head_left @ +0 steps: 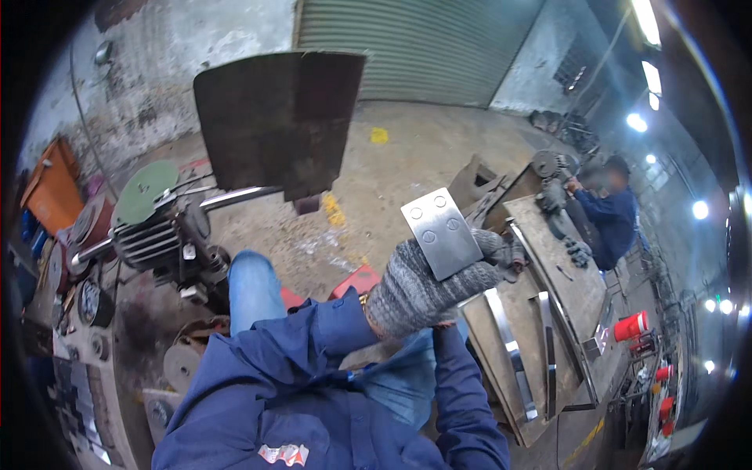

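My left hand (419, 291), in a grey knitted glove, is closed on a small flat metal plate (442, 233). The plate is brushed silver, tilted up, with several round, slotted marks like screw heads on its face. My right sleeve (464, 384) reaches up beneath the left glove. The right hand is mostly hidden behind the left one, so its fingers cannot be made out.
On my left stands a grinding motor (160, 243) with a green disc (146, 192); a dark guard sheet (274, 121) rises ahead. At right, a workbench (501, 345) bears metal bars (513, 352). Beyond it a co-worker (611, 215) works at another machine. An orange bin (53, 188) leans far left.
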A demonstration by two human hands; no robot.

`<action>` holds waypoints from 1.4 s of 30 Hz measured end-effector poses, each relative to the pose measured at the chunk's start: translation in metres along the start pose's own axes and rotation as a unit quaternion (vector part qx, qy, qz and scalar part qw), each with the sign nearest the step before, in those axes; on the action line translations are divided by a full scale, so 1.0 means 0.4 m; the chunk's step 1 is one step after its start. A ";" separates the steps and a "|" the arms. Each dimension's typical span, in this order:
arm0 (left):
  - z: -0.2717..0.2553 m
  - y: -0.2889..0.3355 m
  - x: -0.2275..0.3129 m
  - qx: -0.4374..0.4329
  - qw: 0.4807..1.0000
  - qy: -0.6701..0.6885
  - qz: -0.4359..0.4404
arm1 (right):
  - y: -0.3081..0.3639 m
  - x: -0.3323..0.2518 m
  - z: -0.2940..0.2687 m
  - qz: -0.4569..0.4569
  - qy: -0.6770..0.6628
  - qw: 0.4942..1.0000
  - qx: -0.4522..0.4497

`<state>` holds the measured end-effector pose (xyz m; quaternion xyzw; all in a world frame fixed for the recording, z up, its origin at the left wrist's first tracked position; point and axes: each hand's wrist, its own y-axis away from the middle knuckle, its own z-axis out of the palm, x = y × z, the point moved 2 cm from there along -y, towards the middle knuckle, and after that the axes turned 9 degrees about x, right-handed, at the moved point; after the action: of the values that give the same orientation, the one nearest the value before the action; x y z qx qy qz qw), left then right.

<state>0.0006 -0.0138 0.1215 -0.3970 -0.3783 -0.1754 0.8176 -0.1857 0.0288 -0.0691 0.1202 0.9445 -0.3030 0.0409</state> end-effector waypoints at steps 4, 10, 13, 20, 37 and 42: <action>-0.164 0.054 -0.104 0.078 0.985 -0.030 -0.152 | 0.035 -0.132 0.154 -0.088 -0.163 0.983 -0.014; -0.430 0.125 -0.263 0.078 0.960 -0.181 -0.197 | -0.081 -0.280 0.177 -0.284 -0.026 0.871 -0.400; -0.490 0.117 -0.329 0.167 0.944 -0.052 -0.281 | 0.010 -0.204 0.437 0.150 -0.603 0.726 -0.294; -0.765 0.116 -0.457 0.044 0.898 -0.386 -0.206 | -0.027 -0.346 0.605 0.331 -0.508 0.683 -0.407; -0.810 0.045 -0.445 0.218 0.890 -0.219 -0.335 | -0.072 -0.338 0.678 0.046 -0.548 0.795 -0.256; -0.836 0.035 -0.449 0.257 0.882 -0.111 -0.380 | -0.090 -0.358 0.710 0.056 -0.572 0.795 -0.195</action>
<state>0.0519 -0.2688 -0.1553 -0.0151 -0.6199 -0.3240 0.7145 -0.0548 -0.1939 -0.2582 -0.0327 0.7794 -0.1229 0.6134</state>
